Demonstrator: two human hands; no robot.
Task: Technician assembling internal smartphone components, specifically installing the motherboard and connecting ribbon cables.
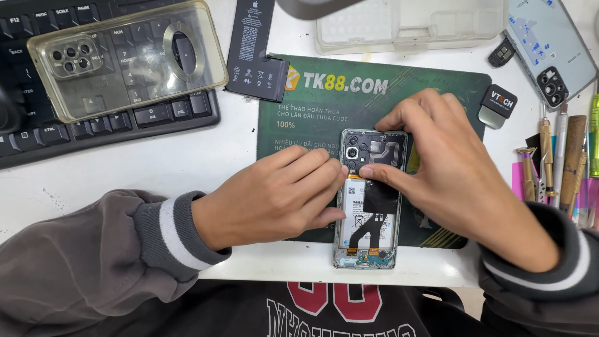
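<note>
- Centre of frame, on a green mat: opened phone, back cover off, battery and black flex cable showing, camera block at its top end.
- Left hand lies curled against the phone's left edge, fingertips pressed at the camera corner; it steadies the phone, not lifting it.
- Right hand arches over the phone's upper right, thumb tip meeting the left fingers just below the camera block; fingers pressed on the top plate. Whether anything small is pinched between the tips, I cannot tell.
- Judgement: the step looks like pressing or working a part at the seam between top plate and battery. A next move here would call for a fine, light touch, with the phone kept flat.
- Edges: the phone's lower end overhangs the mat and sits near the worktop's front edge; little slack there.
- Room: bare worktop left of the mat; keyboard with a clear case on it at upper left, loose battery at top centre.
- Right edge crowded: row of tools, second phone, small black block.
</note>
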